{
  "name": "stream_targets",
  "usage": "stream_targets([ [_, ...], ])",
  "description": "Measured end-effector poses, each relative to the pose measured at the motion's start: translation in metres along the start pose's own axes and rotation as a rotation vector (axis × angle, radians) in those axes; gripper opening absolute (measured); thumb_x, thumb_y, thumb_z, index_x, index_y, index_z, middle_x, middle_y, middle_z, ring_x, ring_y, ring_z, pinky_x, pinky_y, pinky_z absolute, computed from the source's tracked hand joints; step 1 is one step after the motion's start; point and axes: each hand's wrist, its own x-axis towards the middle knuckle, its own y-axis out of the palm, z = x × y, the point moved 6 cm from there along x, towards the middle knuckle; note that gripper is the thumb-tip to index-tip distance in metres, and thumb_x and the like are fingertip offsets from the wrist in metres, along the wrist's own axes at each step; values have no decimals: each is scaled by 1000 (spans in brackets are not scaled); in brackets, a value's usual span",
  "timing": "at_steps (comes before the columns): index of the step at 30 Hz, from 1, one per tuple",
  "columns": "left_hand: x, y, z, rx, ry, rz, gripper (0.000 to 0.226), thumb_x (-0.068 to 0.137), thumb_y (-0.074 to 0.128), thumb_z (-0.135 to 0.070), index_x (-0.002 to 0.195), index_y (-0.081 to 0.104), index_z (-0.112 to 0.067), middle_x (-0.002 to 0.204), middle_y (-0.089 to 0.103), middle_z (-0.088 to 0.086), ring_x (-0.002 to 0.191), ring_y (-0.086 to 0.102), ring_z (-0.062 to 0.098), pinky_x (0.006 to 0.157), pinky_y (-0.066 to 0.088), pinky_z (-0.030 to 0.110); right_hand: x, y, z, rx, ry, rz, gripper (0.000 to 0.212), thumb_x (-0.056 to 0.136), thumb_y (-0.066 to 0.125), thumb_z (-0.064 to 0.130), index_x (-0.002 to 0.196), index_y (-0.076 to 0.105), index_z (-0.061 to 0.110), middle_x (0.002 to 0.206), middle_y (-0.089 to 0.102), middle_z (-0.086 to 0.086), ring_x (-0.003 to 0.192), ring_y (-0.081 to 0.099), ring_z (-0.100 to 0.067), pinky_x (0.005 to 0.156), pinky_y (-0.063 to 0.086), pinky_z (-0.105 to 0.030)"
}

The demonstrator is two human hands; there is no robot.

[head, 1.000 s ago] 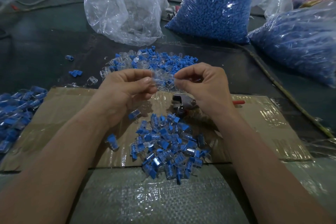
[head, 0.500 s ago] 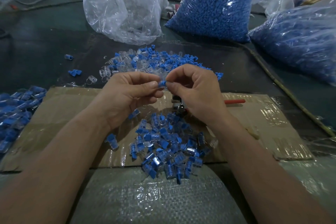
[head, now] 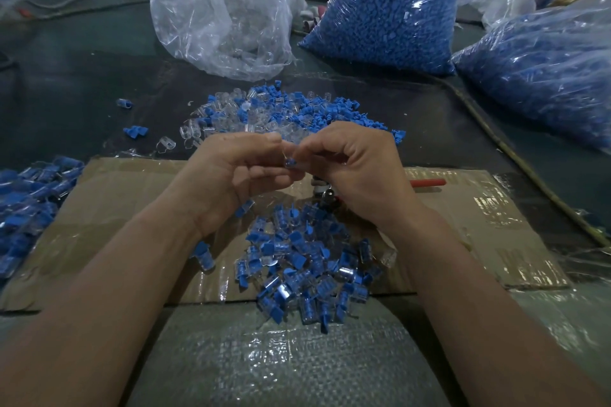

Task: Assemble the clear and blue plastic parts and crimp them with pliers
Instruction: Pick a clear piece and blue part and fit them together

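Note:
My left hand point(head: 238, 175) and my right hand point(head: 357, 172) meet fingertip to fingertip above the cardboard. Between them they pinch a small clear part with a blue part point(head: 289, 161) showing in it. Just beyond my hands lies a loose pile of separate clear and blue parts point(head: 281, 112). Below my hands a heap of joined clear-and-blue pieces point(head: 307, 261) rests on the cardboard sheet point(head: 479, 225). The pliers point(head: 325, 193) lie under my right hand, mostly hidden, with a red handle point(head: 428, 182) sticking out to the right.
A clear bag of clear parts point(head: 224, 6) and two bags of blue parts point(head: 386, 3) point(head: 542, 66) stand at the back. More joined pieces point(head: 29, 201) are heaped at the left edge. A thin stick point(head: 515, 158) runs along the right. Stray parts point(head: 135, 130) lie at left.
My hands came together from a small gap. The right hand moved left and now the blue part sits in the clear part between my fingertips.

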Motion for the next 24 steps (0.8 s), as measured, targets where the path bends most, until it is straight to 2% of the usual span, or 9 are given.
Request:
stream_targets([
  [3, 0, 0, 2, 66, -16, -10, 13, 60, 67, -11, 71, 69, -4, 72, 71, 13, 65, 70, 23, 53, 54, 19, -1, 0, 2, -43, -33, 27, 13, 74, 72, 3, 84, 73, 12, 74, 61, 10, 70, 58, 0, 66, 49, -15],
  [7, -1, -1, 1, 110, -10, -14, 13, 60, 67, -10, 73, 71, -9, 73, 71, 12, 60, 69, 20, 49, 53, 20, -1, 2, -1, 27, 45, -6, 18, 73, 75, 4, 80, 64, 17, 73, 60, 12, 67, 60, -3, 65, 51, -17],
  [10, -1, -3, -1, 114, 18, -15, 12, 59, 67, -11, 69, 73, -13, 73, 72, 11, 62, 69, 19, 53, 54, 20, -2, 2, -5, 42, 85, -29, 12, 72, 76, 6, 78, 66, 11, 72, 62, 11, 68, 61, -4, 65, 52, -18],
  [13, 0, -3, -1, 82, 33, -16, 12, 58, 66, -5, 67, 71, -10, 70, 70, 11, 63, 69, 18, 56, 54, 19, -3, 3, -4, 36, 57, -66, 12, 72, 75, 4, 83, 72, 5, 76, 65, 10, 70, 62, 0, 69, 52, -15],
  [16, 0, -3, -1, 25, 37, -40, 12, 56, 64, -2, 67, 63, -6, 65, 68, 9, 61, 68, 17, 54, 54, 18, -4, 4, 0, 8, -6, -103, 16, 73, 73, 2, 89, 73, 3, 82, 68, 3, 76, 65, -5, 73, 53, -18],
  [19, -2, -3, -2, 1, 42, -80, 12, 54, 63, -1, 65, 59, -4, 60, 65, 6, 56, 66, 16, 50, 53, 17, -3, 6, 2, -41, -72, -70, 19, 73, 73, 3, 92, 72, 3, 84, 71, -6, 80, 64, -11, 74, 53, -21],
  [24, -3, -3, -1, 47, 25, -93, 13, 56, 63, -2, 68, 59, -2, 59, 65, 5, 54, 64, 13, 51, 52, 15, -3, 6, 2, -73, -76, -39, 22, 71, 76, 7, 92, 72, 4, 84, 71, -6, 76, 65, -11, 73, 53, -22],
])
